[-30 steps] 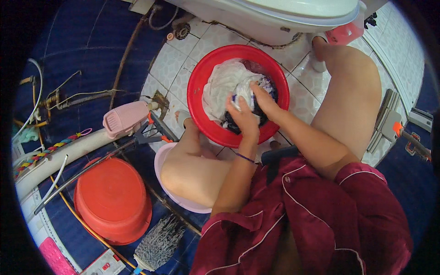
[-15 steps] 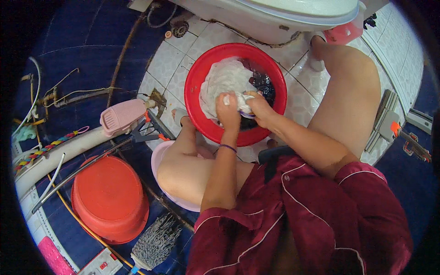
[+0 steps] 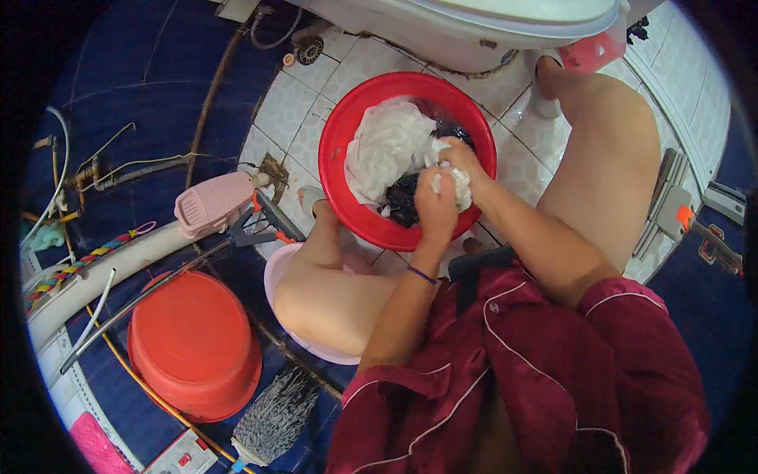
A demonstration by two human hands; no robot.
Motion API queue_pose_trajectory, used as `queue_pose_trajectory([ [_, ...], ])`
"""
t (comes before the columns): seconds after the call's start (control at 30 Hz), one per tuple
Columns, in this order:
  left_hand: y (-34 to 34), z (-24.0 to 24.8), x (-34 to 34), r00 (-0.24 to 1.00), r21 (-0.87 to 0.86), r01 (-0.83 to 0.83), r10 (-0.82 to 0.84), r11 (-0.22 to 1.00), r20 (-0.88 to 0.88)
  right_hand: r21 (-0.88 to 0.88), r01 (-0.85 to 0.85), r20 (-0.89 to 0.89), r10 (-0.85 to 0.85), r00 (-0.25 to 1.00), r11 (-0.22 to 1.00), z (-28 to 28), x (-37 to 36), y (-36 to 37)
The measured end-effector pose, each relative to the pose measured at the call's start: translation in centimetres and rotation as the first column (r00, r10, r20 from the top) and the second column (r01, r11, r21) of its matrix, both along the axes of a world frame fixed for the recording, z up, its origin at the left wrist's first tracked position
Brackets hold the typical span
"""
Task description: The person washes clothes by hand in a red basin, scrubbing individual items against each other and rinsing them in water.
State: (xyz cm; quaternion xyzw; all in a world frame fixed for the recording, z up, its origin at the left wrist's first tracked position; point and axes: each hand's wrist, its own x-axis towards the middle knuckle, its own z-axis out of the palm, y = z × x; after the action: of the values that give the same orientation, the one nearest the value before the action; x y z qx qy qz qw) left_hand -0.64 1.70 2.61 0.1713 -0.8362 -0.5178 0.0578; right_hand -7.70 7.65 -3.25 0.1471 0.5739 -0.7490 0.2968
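Grip on the bunched cloth: left hand (image 3: 436, 204) and right hand (image 3: 467, 166) sit close together, fingers curled tight around one bunched white cloth (image 3: 459, 191); how hard I squeeze, I cannot tell.
Far left: an upturned orange-red tub (image 3: 189, 336) and a grey string mop (image 3: 276, 415) lie well apart from my wrists, so I judge my elbows have room to work.
Basin's left side: a large white cloth (image 3: 387, 150) lies heaped inside the red basin (image 3: 333, 150) (whether my bunch is part of it, the folds won't say). If it is, I should leave slack so the rest isn't dragged along.
Basin's middle: dark cloth (image 3: 403, 201) lies low, partly hidden by my left hand; best to rub above it, without snagging it between my knuckles.
Left fist: better as the steady anchor, the fabric gathered firmly in the palm.
Bunch between: over the basin's right part, within the rim as seen from above, which I judge the right spot for catching drips.
Right fist: better as the mover, with short strokes against the left, taking a fresh fold each time.
Far right: my bare knee (image 3: 616, 118) stands beyond the rim; elbow clear of it.
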Motion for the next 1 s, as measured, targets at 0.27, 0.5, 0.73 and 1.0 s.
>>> queue_pose_trajectory([
  [0.27, -4.4, -1.6, 0.2, 0.972, -0.674, 0.070, 0.102, 0.735, 0.212, 0.224, -0.335, -0.246, 0.385, 0.890, 0.915, 5.5, 1.3, -1.0],
  [0.5, -4.2, 3.0, -1.8, 0.986, -0.033, 0.162, -0.163, 0.986, -0.028, 0.545, -0.204, -0.624, 0.556, 0.550, 0.813, 8.7, 0.3, -0.1],
  [0.73, -5.5, -3.1, -3.3, 0.996, 0.141, -0.071, 0.063, 0.987, 0.063, 0.402, 0.156, -0.606, 0.134, 0.784, 0.902, 7.7, -2.8, 0.8],
  [1.0, -6.0, -12.4, 3.3, 0.738, -0.594, 0.671, -0.325, 0.443, 0.592, 0.370, -0.137, -0.334, 0.269, 0.904, 0.919, 4.3, -0.2, 0.7],
])
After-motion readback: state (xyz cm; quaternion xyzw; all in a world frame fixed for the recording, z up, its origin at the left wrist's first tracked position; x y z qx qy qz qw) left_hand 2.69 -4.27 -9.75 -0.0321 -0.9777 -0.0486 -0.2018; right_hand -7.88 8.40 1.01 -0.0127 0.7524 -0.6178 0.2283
